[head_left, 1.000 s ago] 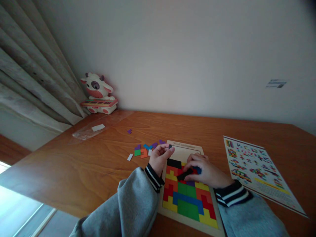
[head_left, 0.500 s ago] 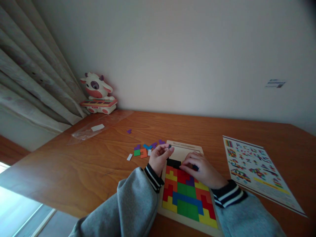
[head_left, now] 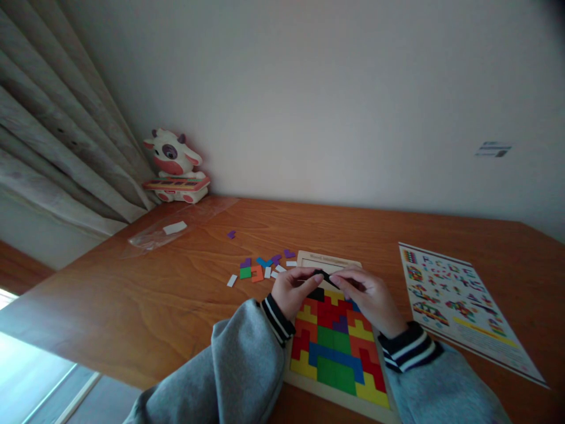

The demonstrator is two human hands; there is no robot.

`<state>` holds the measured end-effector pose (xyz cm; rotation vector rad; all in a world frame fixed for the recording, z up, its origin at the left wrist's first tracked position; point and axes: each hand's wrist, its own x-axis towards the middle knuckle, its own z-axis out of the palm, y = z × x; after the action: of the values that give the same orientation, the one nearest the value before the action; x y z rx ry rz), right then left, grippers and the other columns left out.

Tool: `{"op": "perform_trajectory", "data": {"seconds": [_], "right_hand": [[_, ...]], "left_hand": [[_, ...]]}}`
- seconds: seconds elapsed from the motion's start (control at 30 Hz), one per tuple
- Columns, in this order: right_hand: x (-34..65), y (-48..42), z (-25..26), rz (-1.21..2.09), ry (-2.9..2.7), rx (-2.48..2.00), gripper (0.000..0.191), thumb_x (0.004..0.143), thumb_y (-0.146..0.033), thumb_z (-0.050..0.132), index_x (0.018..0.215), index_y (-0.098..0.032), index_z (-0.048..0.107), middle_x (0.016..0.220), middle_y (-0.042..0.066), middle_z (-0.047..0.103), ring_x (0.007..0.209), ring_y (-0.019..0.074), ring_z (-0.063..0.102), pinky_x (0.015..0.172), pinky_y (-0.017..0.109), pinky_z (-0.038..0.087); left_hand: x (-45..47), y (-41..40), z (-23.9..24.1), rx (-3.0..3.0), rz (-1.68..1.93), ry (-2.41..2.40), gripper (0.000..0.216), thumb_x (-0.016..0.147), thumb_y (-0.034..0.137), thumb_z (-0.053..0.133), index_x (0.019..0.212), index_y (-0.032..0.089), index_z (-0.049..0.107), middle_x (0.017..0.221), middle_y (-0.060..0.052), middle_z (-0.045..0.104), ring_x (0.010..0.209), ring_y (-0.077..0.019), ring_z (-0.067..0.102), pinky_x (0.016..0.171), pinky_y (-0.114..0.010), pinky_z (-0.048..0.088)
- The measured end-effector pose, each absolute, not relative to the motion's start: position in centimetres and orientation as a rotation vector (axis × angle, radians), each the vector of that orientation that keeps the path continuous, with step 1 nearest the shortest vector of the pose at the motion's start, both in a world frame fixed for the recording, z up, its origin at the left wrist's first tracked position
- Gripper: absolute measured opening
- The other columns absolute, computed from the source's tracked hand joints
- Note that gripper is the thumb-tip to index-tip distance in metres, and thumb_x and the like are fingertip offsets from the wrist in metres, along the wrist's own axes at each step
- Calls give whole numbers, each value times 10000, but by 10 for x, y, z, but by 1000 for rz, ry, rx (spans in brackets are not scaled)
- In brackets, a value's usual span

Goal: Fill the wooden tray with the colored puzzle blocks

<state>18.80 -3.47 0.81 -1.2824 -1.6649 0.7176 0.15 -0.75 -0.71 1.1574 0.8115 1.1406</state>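
A wooden puzzle board lies on the table, its near part filled with coloured block pieces. My left hand and my right hand meet above the board's far part. Both pinch a small black puzzle piece between their fingertips. Another black piece lies in the board just under it. Loose purple, blue, green, orange and white pieces lie on the table left of the board.
A printed pattern sheet lies to the right of the board. A toy cow stands at the far left by the curtain. A clear plastic bag and a lone purple piece lie beyond the loose pieces.
My right hand has lifted off the board and moved up and left. My left hand has shifted right, and both now pinch the black piece together.
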Motion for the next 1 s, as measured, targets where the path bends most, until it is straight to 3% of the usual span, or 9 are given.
{"op": "perform_trajectory", "data": {"seconds": [0.47,0.73,1.0], "right_hand": [[185,-34,-5,851,-1626,-1250,290,869,-441,612,1029,-203,654,898,62,738,770,200,700,690,327,573],[185,-33,-4,665,-1689,-1310,278,888,-423,591,1045,-205,661,936,62,731,811,197,685,752,344,555],[182,-31,-11,382,-2007,-1326,198,926,-315,542,1016,-238,701,955,63,728,818,200,667,769,364,547]], "left_hand": [[2,-6,-6,1146,1248,779,305,706,417,798,872,165,763,886,-71,744,777,-169,671,739,-262,527],[-8,7,-5,1139,1236,856,378,662,476,810,854,154,759,774,-60,725,684,-158,642,681,-266,519],[-29,17,0,1878,1238,973,244,852,371,643,1002,225,768,854,-82,684,737,-166,590,648,-254,465]]}}
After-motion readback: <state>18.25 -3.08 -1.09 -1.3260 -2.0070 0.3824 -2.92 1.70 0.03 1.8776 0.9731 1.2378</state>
